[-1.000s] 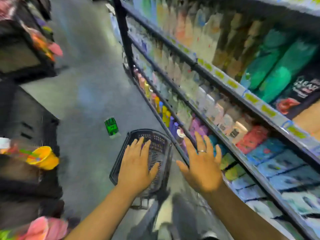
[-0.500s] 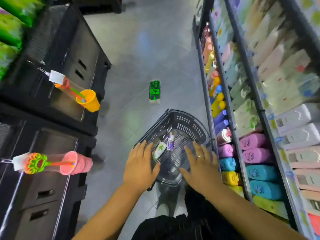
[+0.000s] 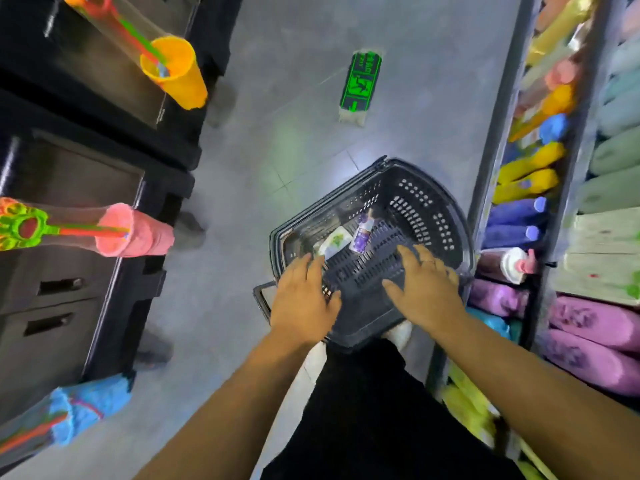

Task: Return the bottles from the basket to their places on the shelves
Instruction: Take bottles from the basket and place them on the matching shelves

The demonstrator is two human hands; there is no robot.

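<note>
Hovering over the floor basket (image 3: 415,202), our left hand (image 3: 304,301) spreads empty fingers just beside the white bottle (image 3: 333,242), likely to pick it; the purple bottle (image 3: 362,232) lies alongside. Our right hand (image 3: 427,292), fingers apart, holds nothing. The basket sits close to the shelves (image 3: 486,174), keeping returns short.

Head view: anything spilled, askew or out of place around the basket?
No spill visible. A white bottle and a purple-labelled bottle lie flat in the basket, not yet shelved. The green exit marker on the floor looks worn at its near end. Blur hides finer damage.
</note>
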